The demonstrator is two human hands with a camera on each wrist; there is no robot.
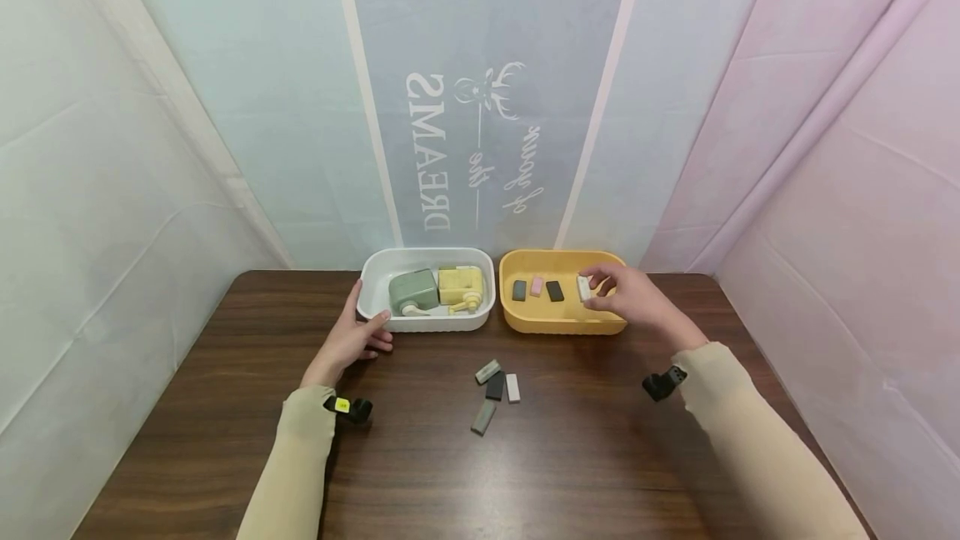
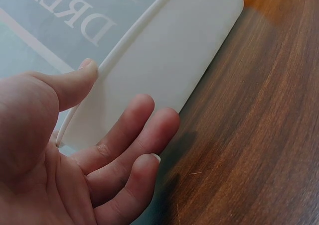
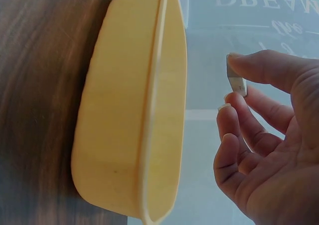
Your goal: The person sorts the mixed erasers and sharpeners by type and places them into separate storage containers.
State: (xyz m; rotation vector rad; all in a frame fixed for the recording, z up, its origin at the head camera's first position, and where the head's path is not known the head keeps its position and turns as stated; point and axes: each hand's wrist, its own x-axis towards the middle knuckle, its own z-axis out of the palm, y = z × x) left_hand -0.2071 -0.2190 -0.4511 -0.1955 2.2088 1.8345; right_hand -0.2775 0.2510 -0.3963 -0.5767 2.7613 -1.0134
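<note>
My right hand (image 1: 626,294) pinches a small white rectangular block (image 3: 236,78) between thumb and fingertips. In the right wrist view that block shows above the rim of the yellow tray (image 1: 562,327). Inside this tray lie a blue-grey block (image 1: 519,290), a pink block (image 1: 537,286) and a black block (image 1: 555,291). At the near left corner of the white tray (image 1: 435,324) is my left hand (image 1: 348,340). Its thumb touches the rim and its other visible fingers lie loosely bent beside the outer wall; the index finger is hidden in the left wrist view.
A green box-shaped object (image 1: 414,290) and a yellow one (image 1: 461,283) sit in the white tray. On the brown table (image 1: 420,473), before the trays, lie a black block (image 1: 496,385), a white block (image 1: 513,387) and two greyish blocks. Fabric walls stand behind and at both sides.
</note>
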